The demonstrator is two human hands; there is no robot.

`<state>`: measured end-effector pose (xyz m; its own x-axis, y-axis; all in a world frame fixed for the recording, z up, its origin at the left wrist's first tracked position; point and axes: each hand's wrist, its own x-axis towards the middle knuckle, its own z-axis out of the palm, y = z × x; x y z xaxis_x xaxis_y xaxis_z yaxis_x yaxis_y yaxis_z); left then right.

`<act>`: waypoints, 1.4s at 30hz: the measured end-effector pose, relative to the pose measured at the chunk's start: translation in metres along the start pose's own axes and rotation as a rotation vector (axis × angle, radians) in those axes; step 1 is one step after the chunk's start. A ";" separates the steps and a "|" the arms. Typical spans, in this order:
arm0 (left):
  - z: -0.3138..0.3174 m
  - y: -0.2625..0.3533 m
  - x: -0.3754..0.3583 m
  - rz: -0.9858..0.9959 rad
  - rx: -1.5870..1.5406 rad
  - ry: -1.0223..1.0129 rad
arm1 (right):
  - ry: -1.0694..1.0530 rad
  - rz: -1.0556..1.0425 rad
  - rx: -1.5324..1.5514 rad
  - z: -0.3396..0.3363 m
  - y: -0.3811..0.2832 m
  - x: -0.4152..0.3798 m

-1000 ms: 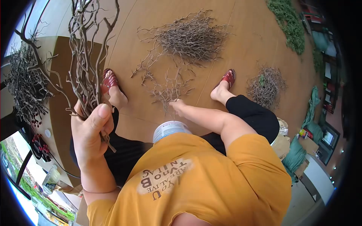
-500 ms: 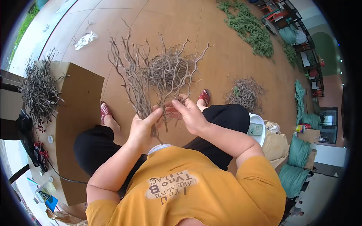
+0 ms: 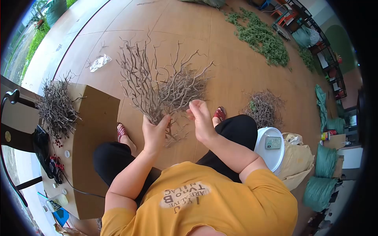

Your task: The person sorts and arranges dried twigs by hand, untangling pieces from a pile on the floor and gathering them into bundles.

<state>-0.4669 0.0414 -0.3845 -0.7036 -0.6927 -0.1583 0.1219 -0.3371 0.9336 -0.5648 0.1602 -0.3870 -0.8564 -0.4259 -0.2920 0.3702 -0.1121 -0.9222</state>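
Observation:
A spread bunch of bare, crooked twigs [image 3: 151, 96] fans up and away from my left hand [image 3: 154, 131]. That hand is closed around the lower stems, and a few stem ends hang below it. My right hand [image 3: 202, 120] is just to the right, fingers curled in and thumb pressed close. Its fingertips meet the outer edge of the bunch; whether a twig is pinched there is hidden. Behind the bunch, a heap of similar twigs [image 3: 189, 84] lies on the floor, partly covered by it.
A cardboard box [image 3: 96, 153] on the left bears a dark twig pile [image 3: 58, 106], red berries [image 3: 57, 167] and a cord. Another twig heap [image 3: 264, 110] lies right of my foot. A white bucket [image 3: 271, 159] carries a small device [image 3: 273, 142]. Green foliage [image 3: 260, 37] covers floor farther off.
The twigs near my right hand have come together with those in my left hand into one bunch. My right hand has moved slightly right, and the whole view has shifted.

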 end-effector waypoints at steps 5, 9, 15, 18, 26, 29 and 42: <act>0.001 -0.010 0.005 0.085 0.254 0.053 | -0.188 -0.156 0.074 0.012 -0.013 -0.014; 0.007 -0.020 0.001 0.182 0.415 0.026 | -0.062 0.210 0.310 0.005 -0.014 0.013; 0.002 -0.028 0.005 -0.087 0.266 -0.154 | -0.147 0.320 0.529 -0.017 -0.010 0.043; 0.003 -0.011 0.008 -0.383 0.131 -0.297 | -0.093 0.323 0.572 -0.017 -0.019 0.039; 0.018 -0.037 -0.002 -0.537 -0.225 -0.327 | -0.163 0.228 0.602 -0.002 -0.007 0.014; 0.013 -0.028 0.001 -0.589 -0.172 -0.281 | -0.157 0.231 0.610 -0.007 -0.007 0.022; 0.006 0.002 -0.007 -0.696 0.146 -0.530 | -0.233 0.623 0.529 -0.049 -0.017 0.024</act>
<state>-0.4656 0.0491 -0.3796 -0.8211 0.0374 -0.5696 -0.5197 -0.4618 0.7188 -0.6095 0.1958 -0.3913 -0.3658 -0.7169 -0.5935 0.9188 -0.1764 -0.3532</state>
